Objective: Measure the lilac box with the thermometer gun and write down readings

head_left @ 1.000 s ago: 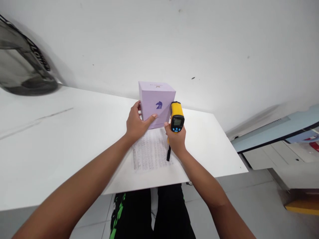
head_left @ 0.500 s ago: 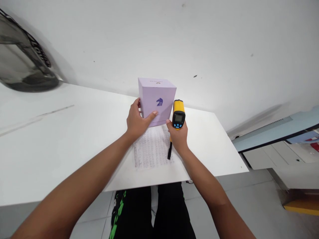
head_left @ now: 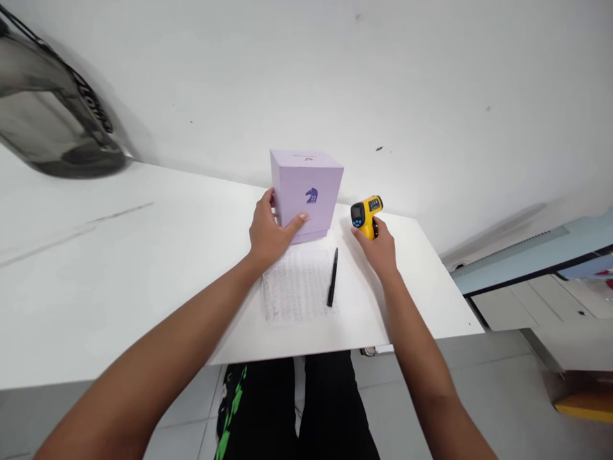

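Observation:
A lilac box (head_left: 313, 191) with a dark blue horse-head logo stands upright near the back of the white table. My left hand (head_left: 272, 231) grips its left side, thumb on the front face and fingers behind the edge. To the right of the box, my right hand (head_left: 378, 246) is closed around the handle of a yellow and black infrared thermometer (head_left: 370, 211), whose small screen and blue buttons face left. Between my arms lies a sheet of paper (head_left: 297, 291) covered in small rows of writing. A black pen (head_left: 332, 278) rests along the paper's right side.
A grey see-through bag (head_left: 71, 128) with black straps sits at the table's back left, by the wall. The white table (head_left: 119, 275) ends in a corner at the right. Beyond it are a pale blue panel (head_left: 527, 249) and white cabinets (head_left: 531, 300).
My right hand has moved right, away from the box, and turned the thermometer so its nose points right. The pen shows fully now. My left hand keeps its grip on the box.

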`<state>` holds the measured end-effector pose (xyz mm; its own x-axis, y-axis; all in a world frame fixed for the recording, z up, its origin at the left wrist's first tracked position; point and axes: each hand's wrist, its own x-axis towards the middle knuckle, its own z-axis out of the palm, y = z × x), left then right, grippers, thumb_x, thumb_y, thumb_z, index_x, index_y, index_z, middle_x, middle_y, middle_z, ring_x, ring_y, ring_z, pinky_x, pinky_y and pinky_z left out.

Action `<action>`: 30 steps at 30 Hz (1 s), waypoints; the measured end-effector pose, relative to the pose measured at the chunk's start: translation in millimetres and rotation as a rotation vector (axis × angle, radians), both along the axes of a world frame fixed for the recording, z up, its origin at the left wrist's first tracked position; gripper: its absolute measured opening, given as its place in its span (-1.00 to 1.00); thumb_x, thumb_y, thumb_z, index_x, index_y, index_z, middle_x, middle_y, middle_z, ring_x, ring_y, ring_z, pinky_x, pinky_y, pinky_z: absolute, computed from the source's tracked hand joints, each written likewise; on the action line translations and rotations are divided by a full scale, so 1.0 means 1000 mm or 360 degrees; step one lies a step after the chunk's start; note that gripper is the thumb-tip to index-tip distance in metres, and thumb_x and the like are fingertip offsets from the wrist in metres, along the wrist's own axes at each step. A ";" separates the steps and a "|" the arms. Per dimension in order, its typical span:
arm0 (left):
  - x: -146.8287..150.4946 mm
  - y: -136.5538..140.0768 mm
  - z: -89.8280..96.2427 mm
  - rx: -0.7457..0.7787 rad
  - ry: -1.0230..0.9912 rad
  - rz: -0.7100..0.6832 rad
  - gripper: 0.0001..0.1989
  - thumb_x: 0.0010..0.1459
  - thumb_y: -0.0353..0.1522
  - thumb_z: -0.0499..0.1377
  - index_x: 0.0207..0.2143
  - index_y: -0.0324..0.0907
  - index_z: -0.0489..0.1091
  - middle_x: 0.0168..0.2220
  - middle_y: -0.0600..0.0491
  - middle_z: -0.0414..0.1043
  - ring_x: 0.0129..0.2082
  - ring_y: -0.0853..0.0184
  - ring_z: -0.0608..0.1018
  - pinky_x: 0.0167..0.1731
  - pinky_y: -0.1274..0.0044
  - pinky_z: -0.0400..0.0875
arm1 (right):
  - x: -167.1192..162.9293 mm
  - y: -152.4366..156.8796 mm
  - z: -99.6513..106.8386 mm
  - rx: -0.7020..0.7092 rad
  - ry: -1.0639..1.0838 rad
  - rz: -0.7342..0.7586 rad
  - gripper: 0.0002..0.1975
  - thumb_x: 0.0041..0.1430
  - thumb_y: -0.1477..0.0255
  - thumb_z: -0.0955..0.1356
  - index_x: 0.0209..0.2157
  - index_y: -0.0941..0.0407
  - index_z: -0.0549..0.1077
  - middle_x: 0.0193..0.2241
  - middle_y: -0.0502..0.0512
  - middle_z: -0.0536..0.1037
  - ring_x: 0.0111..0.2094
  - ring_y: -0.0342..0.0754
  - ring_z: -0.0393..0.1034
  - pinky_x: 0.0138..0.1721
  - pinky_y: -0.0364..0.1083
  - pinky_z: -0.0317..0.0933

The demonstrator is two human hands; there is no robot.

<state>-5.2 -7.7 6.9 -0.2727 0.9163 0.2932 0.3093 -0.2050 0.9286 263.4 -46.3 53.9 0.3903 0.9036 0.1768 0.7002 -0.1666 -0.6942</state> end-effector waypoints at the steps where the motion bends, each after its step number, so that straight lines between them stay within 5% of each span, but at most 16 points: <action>1: 0.000 0.000 0.000 -0.0001 0.0000 -0.0004 0.01 0.12 0.09 0.57 0.52 0.09 0.33 0.49 -0.18 0.49 0.34 -0.15 0.65 0.35 0.01 0.61 | 0.007 0.000 0.003 -0.0139 -0.0160 -0.0019 -0.28 0.29 0.07 0.56 0.38 0.06 0.55 0.18 0.34 0.75 0.16 0.34 0.67 0.13 0.19 0.51; 4: 0.001 0.000 0.000 0.0027 -0.0002 -0.0014 0.00 0.11 0.10 0.57 0.51 0.09 0.34 0.48 -0.17 0.50 0.34 -0.14 0.65 0.34 0.02 0.60 | 0.019 0.000 0.005 -0.0422 -0.0555 -0.0014 -0.38 0.38 0.12 0.53 0.36 0.08 0.59 0.17 0.40 0.77 0.17 0.38 0.69 0.11 0.19 0.49; 9: 0.001 -0.001 0.000 0.0028 0.0025 -0.0012 0.01 0.10 0.10 0.56 0.51 0.09 0.35 0.46 -0.17 0.51 0.34 -0.15 0.64 0.34 0.02 0.59 | 0.018 0.008 -0.007 -0.0481 -0.0815 0.0096 -0.48 0.47 0.10 0.47 0.29 0.11 0.60 0.10 0.37 0.78 0.08 0.33 0.68 0.05 0.15 0.44; 14: -0.001 0.000 -0.001 0.0005 0.0045 0.0011 -0.01 0.11 0.08 0.56 0.51 0.08 0.34 0.46 -0.18 0.50 0.33 -0.14 0.65 0.34 0.02 0.60 | 0.020 0.007 -0.023 -0.0151 -0.1049 0.0213 -0.50 0.44 0.22 0.50 0.30 0.15 0.62 0.18 0.48 0.67 0.20 0.41 0.51 0.08 0.20 0.39; 17: -0.002 0.002 -0.004 0.0042 0.0044 0.0022 -0.01 0.10 0.09 0.57 0.50 0.10 0.35 0.44 -0.17 0.53 0.31 -0.13 0.67 0.32 0.04 0.62 | 0.017 0.002 -0.031 0.0129 -0.1181 0.0804 -0.66 0.51 0.38 0.45 0.22 0.09 0.72 0.05 0.40 0.69 0.07 0.30 0.52 0.03 0.15 0.35; 20: -0.004 0.003 -0.007 0.0051 0.0063 0.0026 0.00 0.10 0.11 0.57 0.50 0.10 0.34 0.45 -0.16 0.52 0.32 -0.13 0.66 0.33 0.04 0.62 | 0.005 -0.003 -0.038 0.0191 -0.1179 0.1482 -0.69 0.62 0.45 0.38 0.16 0.01 0.77 -0.24 0.18 0.66 -0.20 0.09 0.51 -0.11 0.03 0.27; 22: -0.005 0.003 -0.008 0.0056 0.0065 0.0022 0.01 0.11 0.11 0.56 0.51 0.11 0.33 0.46 -0.15 0.51 0.33 -0.12 0.66 0.33 0.05 0.61 | -0.004 -0.005 -0.040 0.0218 -0.1203 0.1671 -0.67 0.64 0.48 0.37 0.20 -0.02 0.76 -0.32 0.10 0.62 -0.30 0.02 0.46 -0.17 0.00 0.22; 26: -0.005 0.002 -0.007 0.0062 0.0062 0.0021 0.01 0.11 0.11 0.57 0.52 0.11 0.33 0.46 -0.14 0.50 0.33 -0.11 0.66 0.34 0.07 0.61 | -0.010 -0.015 -0.038 0.0236 -0.1138 0.1814 -0.62 0.64 0.54 0.29 0.13 0.03 0.75 -0.37 0.12 0.63 -0.34 0.03 0.44 -0.19 0.02 0.27; 30: -0.005 0.001 -0.004 0.0020 0.0064 0.0010 0.02 0.11 0.10 0.57 0.52 0.11 0.32 0.48 -0.15 0.49 0.33 -0.13 0.65 0.35 0.05 0.60 | 0.003 -0.046 -0.035 0.0340 -0.0437 0.1590 -0.60 0.68 0.12 0.29 -0.01 0.01 0.72 -0.33 0.17 0.67 -0.33 0.09 0.49 -0.22 0.06 0.37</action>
<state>-10.0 -6.9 2.8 -0.2659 0.9109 0.3156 0.3478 -0.2147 0.9127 266.7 -91.9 18.5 -0.5906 0.7322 0.3394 0.5894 0.6786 -0.4383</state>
